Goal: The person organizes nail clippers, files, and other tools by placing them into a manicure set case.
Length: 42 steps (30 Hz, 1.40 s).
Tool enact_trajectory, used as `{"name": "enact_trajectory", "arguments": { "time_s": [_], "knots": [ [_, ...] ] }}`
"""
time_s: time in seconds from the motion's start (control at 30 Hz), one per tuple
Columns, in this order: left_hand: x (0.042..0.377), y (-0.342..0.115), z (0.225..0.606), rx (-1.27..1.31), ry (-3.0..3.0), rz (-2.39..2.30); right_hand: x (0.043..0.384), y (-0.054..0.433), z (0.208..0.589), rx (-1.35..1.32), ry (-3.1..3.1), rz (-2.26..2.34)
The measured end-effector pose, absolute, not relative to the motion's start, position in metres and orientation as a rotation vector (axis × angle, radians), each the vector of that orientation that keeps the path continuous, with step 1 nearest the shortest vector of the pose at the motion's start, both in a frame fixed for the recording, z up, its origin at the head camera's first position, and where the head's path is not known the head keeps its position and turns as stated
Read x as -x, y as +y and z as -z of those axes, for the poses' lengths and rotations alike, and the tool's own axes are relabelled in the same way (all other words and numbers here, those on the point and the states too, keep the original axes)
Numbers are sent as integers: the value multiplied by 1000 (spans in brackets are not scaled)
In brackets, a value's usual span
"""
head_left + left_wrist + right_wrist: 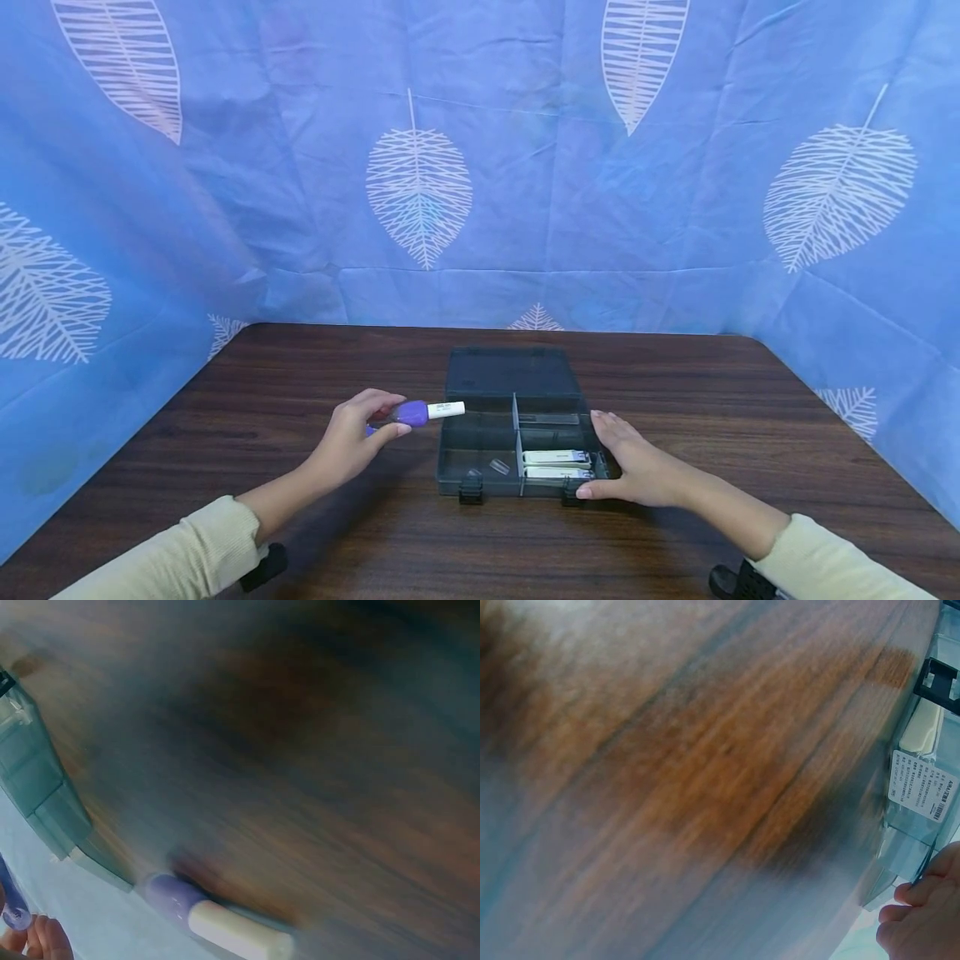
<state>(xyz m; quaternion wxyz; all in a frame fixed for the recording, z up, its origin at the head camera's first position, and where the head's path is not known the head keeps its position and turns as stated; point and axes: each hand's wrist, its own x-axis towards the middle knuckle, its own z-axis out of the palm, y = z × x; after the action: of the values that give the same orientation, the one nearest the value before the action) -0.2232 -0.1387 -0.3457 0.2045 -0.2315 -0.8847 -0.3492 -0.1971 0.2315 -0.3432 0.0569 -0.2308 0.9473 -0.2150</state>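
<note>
My left hand (pixel 356 429) pinches a purple bottle with a white cap (pixel 411 413), held level in the air, its white end toward the storage box. A second purple-and-white bottle (pixel 217 922) appears to lie on the table below that hand in the left wrist view. The dark translucent storage box (pixel 480 492) stands with its lid folded back. At its right end my right hand (pixel 645 471) holds it, thumb at the front corner and fingers along the side. Two white-labelled items (pixel 557 457) lie side by side in its front right compartment.
A thin divider (pixel 517 433) splits the box, and small clear pieces (pixel 499 467) lie in its left part. Black latches (pixel 471 492) stick out at the front. Around the dark wooden table (pixel 337 367) hangs a blue leaf-patterned cloth (pixel 495 192).
</note>
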Motion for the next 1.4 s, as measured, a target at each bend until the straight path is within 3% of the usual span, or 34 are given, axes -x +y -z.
{"name": "enact_trajectory", "arguments": {
  "time_s": [0.77,1.1,1.4],
  "knots": [
    [254,-92,351,671,-2499,1062,196,233,343,706,2856,685],
    [265,-76,351,807,-2669,880,197,234,344,695,2852,678],
    [269,-66,341,782,-2810,564,197,233,343,683,2848,687]
  ]
}}
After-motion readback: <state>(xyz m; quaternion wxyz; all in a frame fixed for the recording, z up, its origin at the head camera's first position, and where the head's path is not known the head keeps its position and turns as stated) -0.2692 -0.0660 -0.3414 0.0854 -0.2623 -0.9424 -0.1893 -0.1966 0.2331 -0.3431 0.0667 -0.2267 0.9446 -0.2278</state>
